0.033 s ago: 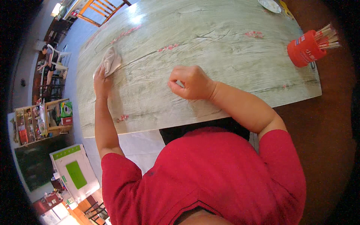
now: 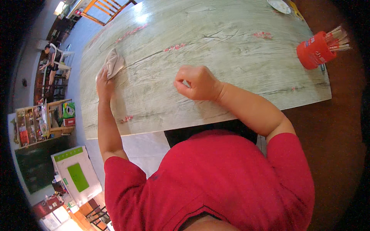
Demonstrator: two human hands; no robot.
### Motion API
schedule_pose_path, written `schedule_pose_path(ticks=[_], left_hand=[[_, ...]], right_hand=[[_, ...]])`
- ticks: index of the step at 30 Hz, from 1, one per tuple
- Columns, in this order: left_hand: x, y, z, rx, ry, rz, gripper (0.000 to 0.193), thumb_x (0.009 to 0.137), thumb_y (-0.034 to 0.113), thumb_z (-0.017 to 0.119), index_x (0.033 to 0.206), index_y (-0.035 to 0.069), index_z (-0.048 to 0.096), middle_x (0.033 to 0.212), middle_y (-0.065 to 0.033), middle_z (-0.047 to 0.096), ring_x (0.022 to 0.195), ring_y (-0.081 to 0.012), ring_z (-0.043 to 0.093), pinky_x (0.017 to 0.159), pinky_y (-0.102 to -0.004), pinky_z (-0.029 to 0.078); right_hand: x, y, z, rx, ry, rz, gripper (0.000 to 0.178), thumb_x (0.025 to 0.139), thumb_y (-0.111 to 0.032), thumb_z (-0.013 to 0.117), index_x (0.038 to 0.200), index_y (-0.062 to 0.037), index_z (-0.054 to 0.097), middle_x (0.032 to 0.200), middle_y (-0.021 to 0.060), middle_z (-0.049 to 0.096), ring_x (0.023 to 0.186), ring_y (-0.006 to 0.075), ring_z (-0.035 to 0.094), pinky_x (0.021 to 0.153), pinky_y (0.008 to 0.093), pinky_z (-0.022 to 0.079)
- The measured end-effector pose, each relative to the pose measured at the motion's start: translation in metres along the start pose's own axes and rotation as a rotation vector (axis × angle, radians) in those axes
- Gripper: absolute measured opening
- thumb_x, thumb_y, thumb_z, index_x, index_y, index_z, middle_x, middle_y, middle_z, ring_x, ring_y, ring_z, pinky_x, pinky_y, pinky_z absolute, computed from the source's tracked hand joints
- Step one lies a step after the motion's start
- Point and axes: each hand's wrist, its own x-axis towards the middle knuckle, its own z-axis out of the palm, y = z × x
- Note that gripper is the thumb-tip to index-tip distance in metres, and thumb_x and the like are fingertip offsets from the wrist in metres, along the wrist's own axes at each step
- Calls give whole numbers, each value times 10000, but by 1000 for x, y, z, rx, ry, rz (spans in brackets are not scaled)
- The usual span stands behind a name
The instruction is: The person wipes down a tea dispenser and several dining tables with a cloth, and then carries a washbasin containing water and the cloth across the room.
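Observation:
My left hand [image 2: 105, 85] rests at the left side of a pale wood-grain table [image 2: 154, 102] patterned with small red flowers. Its fingers grip a folded beige cloth [image 2: 114, 63], which lies against the tabletop. Part of the fingers is hidden by the cloth. Nearer the middle, my right hand [image 2: 197, 83] is curled into a loose fist at the table. A small gap shows between its thumb and fingers, and nothing is visible in it.
Toward the right edge stands a red cylindrical holder [image 2: 315, 51] with several wooden sticks [image 2: 338, 41]. A white plate [image 2: 279, 5] sits at the far right. Beyond the table are a wooden chair [image 2: 101, 13], a white freezer-like chest [image 2: 63, 165] and another person [image 2: 52, 63] in the background.
The whole view has shifted very slightly. Both hands and the cloth keep practically the same places on the table.

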Motion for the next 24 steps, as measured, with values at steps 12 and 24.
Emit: schedule_pose_path(ticks=[12,24], left_hand=[[-86,131,-51,-1046,-201,-276,365,865,78,489,1219,6,539,1185,-140,591,1123,-229,545,897,-330,451],[-50,248,-43,-1944,-356,-597,456,954,287,500,1325,39,407,1262,-115,528,1127,-249,536,955,-403,454]], right_hand=[[2,-8,15,-63,-38,171,148,785,-210,659,810,-66,633,797,119,628,641,303,611,577,393,497],[7,-45,-17,-46,275,369,509,814,-249,703,1215,11,529,1074,133,615,886,201,605,765,297,495]])
